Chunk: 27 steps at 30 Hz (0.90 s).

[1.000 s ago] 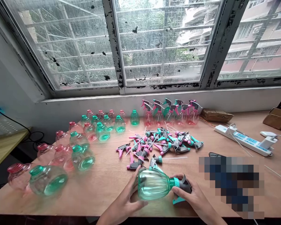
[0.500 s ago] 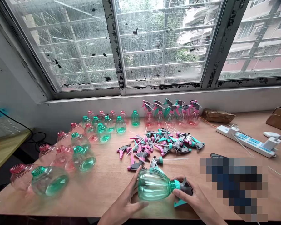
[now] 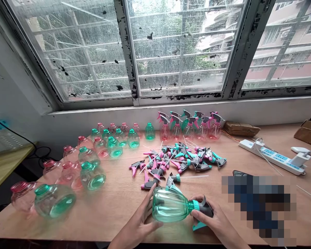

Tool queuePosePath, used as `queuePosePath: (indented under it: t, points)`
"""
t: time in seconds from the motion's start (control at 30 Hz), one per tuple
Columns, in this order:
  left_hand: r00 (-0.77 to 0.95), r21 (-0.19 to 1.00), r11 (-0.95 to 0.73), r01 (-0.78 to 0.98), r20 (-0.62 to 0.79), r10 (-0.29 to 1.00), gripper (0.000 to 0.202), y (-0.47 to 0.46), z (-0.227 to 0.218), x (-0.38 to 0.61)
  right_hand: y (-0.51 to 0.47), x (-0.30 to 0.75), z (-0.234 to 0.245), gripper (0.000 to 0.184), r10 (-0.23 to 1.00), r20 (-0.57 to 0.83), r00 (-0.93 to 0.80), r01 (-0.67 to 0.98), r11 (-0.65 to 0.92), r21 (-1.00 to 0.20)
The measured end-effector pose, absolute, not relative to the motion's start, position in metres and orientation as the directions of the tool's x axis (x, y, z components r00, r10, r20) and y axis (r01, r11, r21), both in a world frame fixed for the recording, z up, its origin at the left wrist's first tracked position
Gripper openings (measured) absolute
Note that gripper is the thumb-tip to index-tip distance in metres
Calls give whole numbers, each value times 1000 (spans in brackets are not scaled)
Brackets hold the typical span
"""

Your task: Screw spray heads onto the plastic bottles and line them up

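Note:
A green see-through spray bottle point(image 3: 171, 204) lies sideways in the air near the table's front edge, its base to the left. My left hand point(image 3: 138, 219) cups the base, with the index finger along the far side and the thumb below. At the neck, my right hand point(image 3: 209, 216) is closed around the grey and teal spray head point(image 3: 205, 208), its thumb by the teal collar point(image 3: 195, 204). The teal trigger point(image 3: 199, 226) points down toward me. Just behind the bottle are loose spray heads point(image 3: 173, 180), one with a white tube.
Pink and green open bottles point(image 3: 54, 200) stand along the left and back. A heap of spray heads point(image 3: 181, 157) lies mid-table. Fitted spray bottles point(image 3: 189, 129) line the wall. To the right are a power strip point(image 3: 272, 155), a brown package point(image 3: 242, 128) and a blurred-out object point(image 3: 261, 200).
The bottle and my left hand have shifted very slightly left. Both hands otherwise keep their places, and the things on the table look the same.

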State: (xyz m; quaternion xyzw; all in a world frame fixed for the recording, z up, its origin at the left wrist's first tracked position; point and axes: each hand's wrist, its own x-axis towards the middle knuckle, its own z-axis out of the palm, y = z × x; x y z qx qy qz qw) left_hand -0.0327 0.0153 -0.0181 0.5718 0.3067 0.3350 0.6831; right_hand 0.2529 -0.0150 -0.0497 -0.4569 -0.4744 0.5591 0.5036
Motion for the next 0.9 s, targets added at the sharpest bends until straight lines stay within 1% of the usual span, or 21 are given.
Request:
queuePosePath:
  t: [0.07, 0.2, 0.27, 0.37, 0.53, 0.67, 0.7, 0.77, 0.9]
  points:
    - [573, 989, 116, -97, -39, 818, 100, 14, -16, -32, -16, 252, -47, 38, 997, -32, -70, -143, -41, -989]
    - [555, 987, 129, -96, -55, 830, 119, 15, -14, -31, -17, 252, -43, 37, 995, -8, -104, -109, -20, -994]
    - [563, 984, 148, -101, -66, 824, 115, 16, -14, -32, -17, 252, -42, 37, 993, -3, -117, -79, -12, -997]
    - [602, 985, 148, -84, -68, 796, 105, 16, -14, -33, -17, 252, -43, 39, 996, -12, -88, -76, -19, -997]
    - [580, 994, 103, -41, -60, 812, 108, 13, -11, -31, -17, 251, -44, 42, 999, -26, -26, -108, -29, -994]
    - [550, 994, 91, -59, -44, 834, 121, 12, -12, -30, -17, 253, -42, 40, 998, -19, -65, -77, -24, -997]
    - [557, 993, 97, -66, -43, 830, 121, 13, -13, -30, -17, 253, -41, 40, 996, -17, -82, -66, -22, -998]
    - [588, 991, 115, -69, -53, 807, 113, 15, -14, -31, -17, 252, -41, 39, 996, -10, -89, -63, -16, -998]
    - [615, 995, 94, -31, -55, 787, 107, 16, -15, -33, -17, 249, -44, 41, 1000, -16, -20, -118, -18, -993]
